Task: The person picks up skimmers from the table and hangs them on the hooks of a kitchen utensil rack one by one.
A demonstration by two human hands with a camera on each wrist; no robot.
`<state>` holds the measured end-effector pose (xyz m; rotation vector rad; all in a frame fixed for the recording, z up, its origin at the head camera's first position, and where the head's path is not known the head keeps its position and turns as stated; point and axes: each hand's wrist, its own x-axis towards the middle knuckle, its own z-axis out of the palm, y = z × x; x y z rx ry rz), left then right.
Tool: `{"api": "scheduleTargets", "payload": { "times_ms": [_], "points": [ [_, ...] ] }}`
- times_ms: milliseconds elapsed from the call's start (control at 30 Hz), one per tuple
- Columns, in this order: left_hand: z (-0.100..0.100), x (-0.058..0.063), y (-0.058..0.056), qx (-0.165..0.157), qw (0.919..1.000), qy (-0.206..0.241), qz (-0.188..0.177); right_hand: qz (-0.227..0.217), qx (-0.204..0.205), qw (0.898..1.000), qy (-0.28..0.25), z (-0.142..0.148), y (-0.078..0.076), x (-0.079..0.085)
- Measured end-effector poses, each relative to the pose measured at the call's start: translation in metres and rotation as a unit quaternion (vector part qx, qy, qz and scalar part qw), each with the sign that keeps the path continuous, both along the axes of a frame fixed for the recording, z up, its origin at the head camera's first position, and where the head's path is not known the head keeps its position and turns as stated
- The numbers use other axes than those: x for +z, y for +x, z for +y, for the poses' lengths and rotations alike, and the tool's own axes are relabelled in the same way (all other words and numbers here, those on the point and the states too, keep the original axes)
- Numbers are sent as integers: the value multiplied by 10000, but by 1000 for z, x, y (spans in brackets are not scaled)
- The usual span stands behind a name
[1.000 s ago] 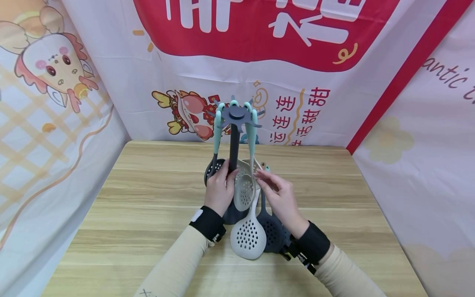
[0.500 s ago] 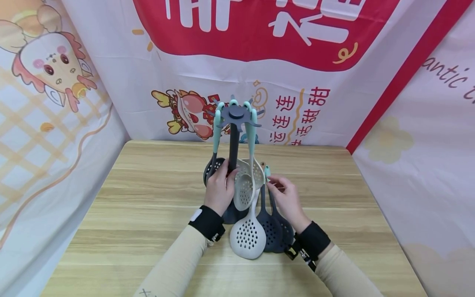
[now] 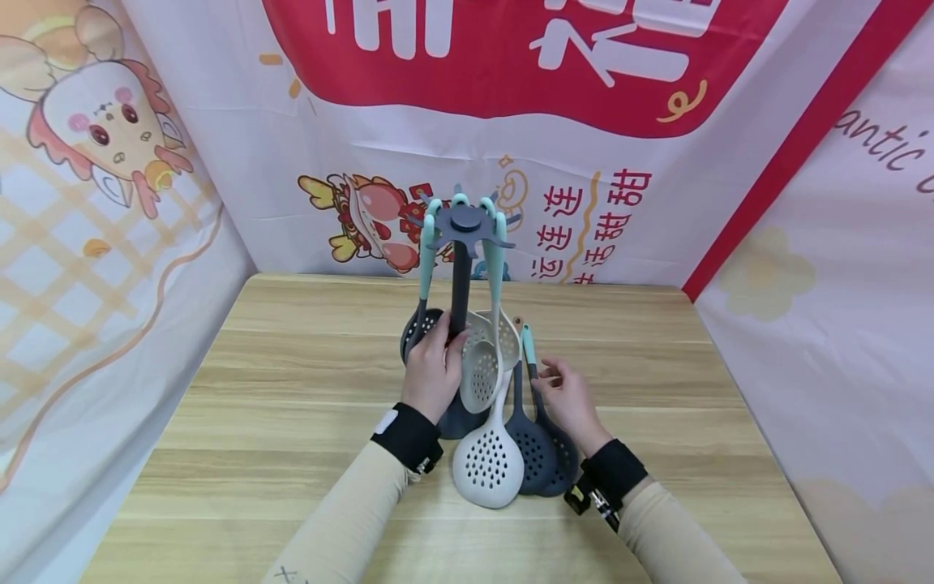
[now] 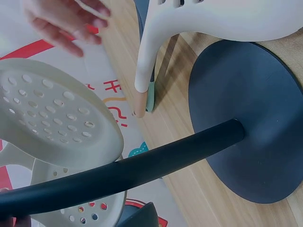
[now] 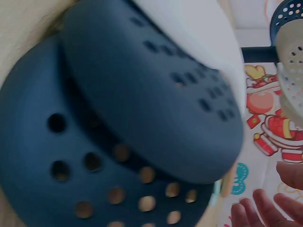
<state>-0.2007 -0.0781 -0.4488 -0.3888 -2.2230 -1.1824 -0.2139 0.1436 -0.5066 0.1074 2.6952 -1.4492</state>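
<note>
My left hand (image 3: 434, 373) grips the dark pole (image 3: 460, 284) of a utensil stand, whose round base (image 4: 246, 94) shows in the left wrist view. From its top hang utensils with mint handles, among them a dark perforated skimmer (image 3: 411, 337) and a pale grey perforated one (image 3: 479, 377). On the table lie a white skimmer (image 3: 489, 468) and two dark skimmers (image 3: 531, 450), overlapping to its right. My right hand (image 3: 571, 399) is beside the mint-tipped handle (image 3: 529, 345) of the rightmost dark skimmer, fingers loosely bent and holding nothing. The left wrist view shows that hand (image 4: 61, 23) apart from the utensils.
The wooden table (image 3: 292, 381) stretches out on both sides of the stand. A printed cloth (image 3: 452, 138) hangs behind its far edge, and further cloths (image 3: 824, 268) flank the left and right sides.
My right hand has left the hanging pale skimmer, moved right to the mint handle of a dark skimmer, then come slightly down and off it. My left hand stays on the pole.
</note>
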Motion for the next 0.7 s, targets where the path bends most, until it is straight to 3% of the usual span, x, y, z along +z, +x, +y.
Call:
{"api": "scheduleTargets", "payload": {
  "times_ms": [400,533,700],
  "points": [
    [-3,2,0,-118,9999,24,-39,-481,204,9962,703,7,-3,-30],
    [-2,5,2,-135,9996,111,-235,-767,182,9953,560,11,-3,-39],
    [0,9,5,-234,9976,303,-583,-1207,5,9927,-73,11,-4,-46]
  ]
}}
